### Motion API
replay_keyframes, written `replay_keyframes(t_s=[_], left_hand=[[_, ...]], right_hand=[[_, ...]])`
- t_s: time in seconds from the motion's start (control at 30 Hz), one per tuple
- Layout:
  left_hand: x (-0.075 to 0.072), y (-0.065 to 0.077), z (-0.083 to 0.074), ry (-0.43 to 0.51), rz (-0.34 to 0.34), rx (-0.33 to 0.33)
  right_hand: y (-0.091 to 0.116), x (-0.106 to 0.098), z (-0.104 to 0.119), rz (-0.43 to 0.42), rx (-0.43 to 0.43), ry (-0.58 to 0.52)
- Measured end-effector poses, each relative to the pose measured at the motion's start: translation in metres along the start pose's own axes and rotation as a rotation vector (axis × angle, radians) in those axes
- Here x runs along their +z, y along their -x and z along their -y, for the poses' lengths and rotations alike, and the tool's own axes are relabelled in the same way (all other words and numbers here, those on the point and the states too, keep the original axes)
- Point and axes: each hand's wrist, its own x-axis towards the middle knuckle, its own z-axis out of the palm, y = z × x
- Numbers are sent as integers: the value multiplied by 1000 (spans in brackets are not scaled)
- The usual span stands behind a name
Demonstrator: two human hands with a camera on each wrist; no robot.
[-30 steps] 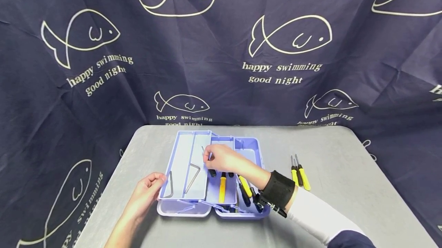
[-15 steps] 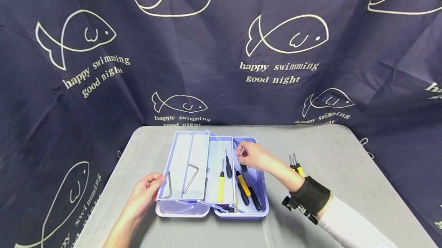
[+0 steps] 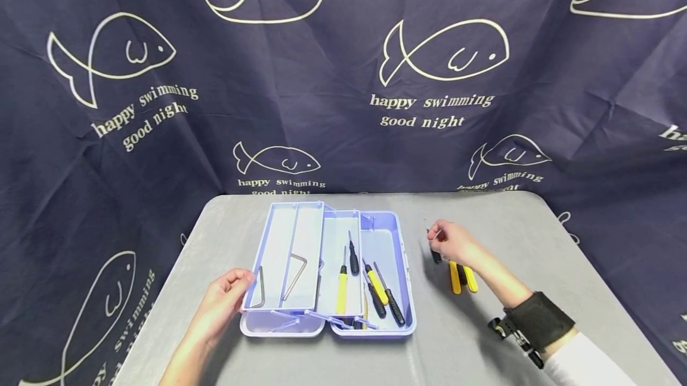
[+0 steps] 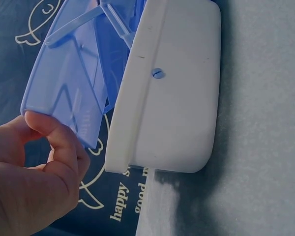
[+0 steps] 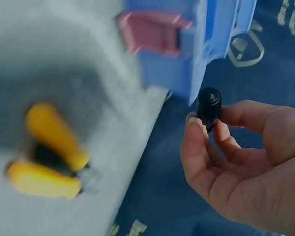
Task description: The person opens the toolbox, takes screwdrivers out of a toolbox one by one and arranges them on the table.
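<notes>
A lilac toolbox stands unfolded on the table. My left hand pinches the near left edge of its upper tray; in the left wrist view thumb and finger meet at the tray's corner. My right hand holds a screwdriver with a black handle, over the table right of the box. That handle shows between thumb and fingertips in the right wrist view. Just in front of this hand lie two yellow-handled screwdrivers with a black-handled one between them.
Two hex keys lie in the upper tray. The middle tray holds a yellow screwdriver and a black one. Several more, such as a black screwdriver, lie in the box's bottom. A red latch is on the box's side.
My right hand has lifted the black-handled screwdriver from the middle tray and carried it right, past the box's rim, to above the table. The left hand stays at the tray edge.
</notes>
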Motion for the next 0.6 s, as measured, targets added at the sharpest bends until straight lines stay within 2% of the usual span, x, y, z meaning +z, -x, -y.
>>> replay_keyframes(t_s=[0.27,0.47,0.6], left_hand=[[-1,0,2,-9,-9,17],[0,-1,2,1,-9,13],[0,-1,2,2,-12,16]], right_hand=[[17,-22,-49,-39,144,-12],[26,-24,-82,-79,192,30],[31,-21,-94,-85,224,50]])
